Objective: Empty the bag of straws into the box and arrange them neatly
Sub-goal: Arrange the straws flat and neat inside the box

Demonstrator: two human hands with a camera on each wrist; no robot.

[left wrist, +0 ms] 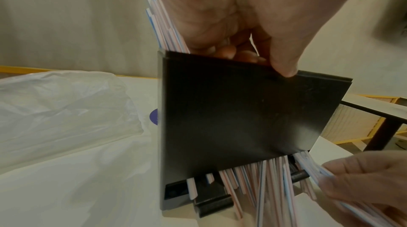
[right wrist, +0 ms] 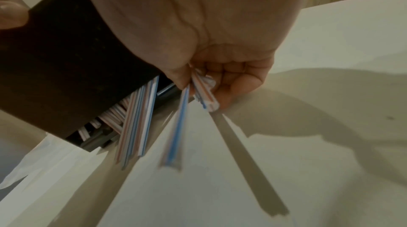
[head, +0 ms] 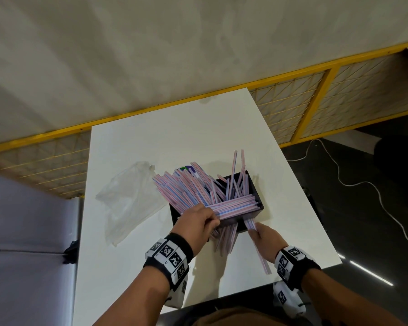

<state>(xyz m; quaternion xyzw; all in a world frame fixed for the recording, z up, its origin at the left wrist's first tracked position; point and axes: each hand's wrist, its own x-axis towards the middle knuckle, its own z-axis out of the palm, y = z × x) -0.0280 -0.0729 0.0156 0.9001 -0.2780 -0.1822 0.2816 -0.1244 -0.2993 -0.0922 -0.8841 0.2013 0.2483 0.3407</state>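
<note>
A black box (head: 257, 196) (left wrist: 231, 109) (right wrist: 61, 67) stands on the white table (head: 198, 128), stuffed with a disordered heap of striped pink, blue and white straws (head: 189, 187). Several straws poke out through a slot at its near bottom (left wrist: 249, 175) (right wrist: 136, 119). My left hand (head: 196, 222) (left wrist: 231, 30) grips the box's near top rim, thumb outside and fingers curled inside against the straws. My right hand (head: 266, 236) (right wrist: 209, 77) pinches a small bunch of straws (head: 259, 250) (right wrist: 204, 95) just right of the slot. The empty clear plastic bag (head: 127, 201) (left wrist: 61, 109) lies left of the box.
A yellow-framed mesh fence (head: 316, 109) runs behind the table. A grey padded surface (head: 26, 231) sits to the left. Dark floor with a white cable (head: 363, 184) lies to the right. The table's near edge (head: 245, 290) is close below my wrists.
</note>
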